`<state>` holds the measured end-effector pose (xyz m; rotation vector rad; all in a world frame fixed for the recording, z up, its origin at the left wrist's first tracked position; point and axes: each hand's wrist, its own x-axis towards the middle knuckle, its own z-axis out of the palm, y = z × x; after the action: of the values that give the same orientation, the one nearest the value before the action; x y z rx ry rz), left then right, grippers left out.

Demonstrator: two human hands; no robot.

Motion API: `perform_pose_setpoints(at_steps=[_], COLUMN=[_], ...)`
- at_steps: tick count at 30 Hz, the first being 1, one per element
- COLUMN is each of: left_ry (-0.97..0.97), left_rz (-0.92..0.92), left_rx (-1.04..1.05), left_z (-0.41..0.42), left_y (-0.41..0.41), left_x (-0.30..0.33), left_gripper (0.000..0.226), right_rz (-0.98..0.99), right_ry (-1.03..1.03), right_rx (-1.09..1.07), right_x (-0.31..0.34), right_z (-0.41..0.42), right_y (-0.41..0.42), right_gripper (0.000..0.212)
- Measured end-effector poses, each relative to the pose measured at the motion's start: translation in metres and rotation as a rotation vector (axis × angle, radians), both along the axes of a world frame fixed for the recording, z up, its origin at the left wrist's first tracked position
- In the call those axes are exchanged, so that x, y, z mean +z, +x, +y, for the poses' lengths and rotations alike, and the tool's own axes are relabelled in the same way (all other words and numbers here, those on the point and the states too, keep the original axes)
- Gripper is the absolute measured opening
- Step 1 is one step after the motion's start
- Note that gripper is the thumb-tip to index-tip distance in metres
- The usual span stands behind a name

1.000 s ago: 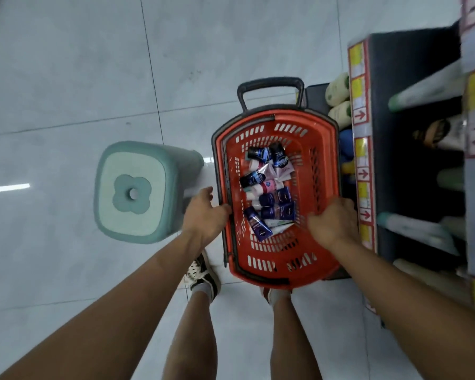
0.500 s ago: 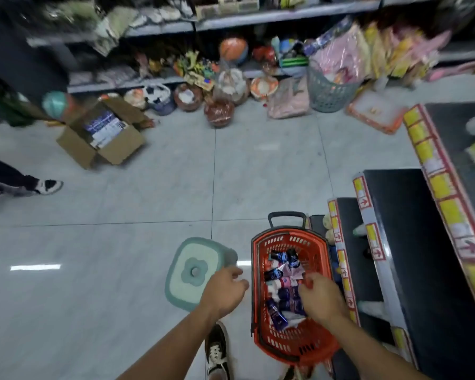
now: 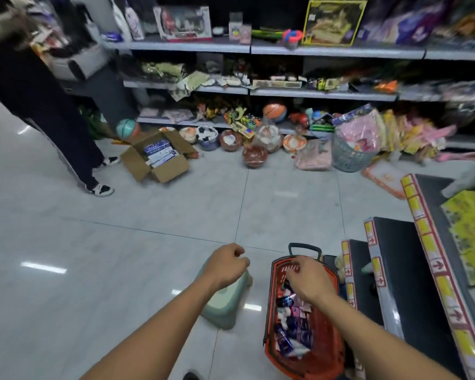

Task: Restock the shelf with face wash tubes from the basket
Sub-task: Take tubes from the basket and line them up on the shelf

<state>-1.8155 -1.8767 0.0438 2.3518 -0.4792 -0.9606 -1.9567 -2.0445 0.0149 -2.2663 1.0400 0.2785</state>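
Observation:
A red basket (image 3: 329, 357) with a black handle (image 3: 304, 247) stands on the floor at the lower right and holds several face wash tubes (image 3: 291, 331), dark blue, white and pink. My right hand (image 3: 311, 282) hovers over the basket's far end with fingers bent loosely downward, and I see nothing in it. My left hand (image 3: 225, 267) is curled into a fist with nothing in it, above a green stool (image 3: 225, 311) left of the basket. The dark shelf unit (image 3: 392, 270) with yellow and red price strips runs along the right.
A person in dark trousers (image 3: 52, 119) stands at the far left. An open cardboard box (image 3: 155, 160), balls and a grey mesh bin (image 3: 350, 156) lie along the far toy shelves (image 3: 324, 50). Pale tiled floor (image 3: 121, 242) stretches between.
The view has swung up from the basket toward the far aisle. Both hands have let go of the basket's sides and risen; the left is now over the stool.

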Motion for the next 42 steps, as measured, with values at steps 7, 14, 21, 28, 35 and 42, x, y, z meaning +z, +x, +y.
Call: perform_pose_setpoints(at_steps=[7,14,21,28,35,42], left_ry=[-0.059,-0.045,-0.041,0.025,0.099,0.146], left_rz=[-0.081,-0.152,-0.215,-0.200,-0.217,-0.221], left_rx=[-0.112,-0.287,-0.488,-0.735,-0.949,-1.087], left_z=[0.047,0.097,0.078,-0.012,-0.126,-0.211], left_y=[0.046,0.090,0.105,0.083,0.038,-0.004], left_x=[0.025,0.029,0.026,0.021,0.021,0.014], left_gripper=[0.047,0.049,0.047,0.053,0.057,0.053], right_rz=[0.002,-0.067,-0.027,-0.022,-0.024,-0.013], right_ry=[-0.040,-0.062,-0.059,-0.049,-0.004,0.110], right_rx=[-0.013,-0.091,-0.198,-0.309,-0.433,-0.605], right_x=[0.034,0.036,0.036,0.027,0.019,-0.002], right_z=[0.052,0.104,0.105,0.057,-0.012,-0.056], right_y=[0.037,0.075,0.067,0.050,0.010,-0.040], right_gripper=[0.023,0.046,0.046,0.038,0.016,0.028])
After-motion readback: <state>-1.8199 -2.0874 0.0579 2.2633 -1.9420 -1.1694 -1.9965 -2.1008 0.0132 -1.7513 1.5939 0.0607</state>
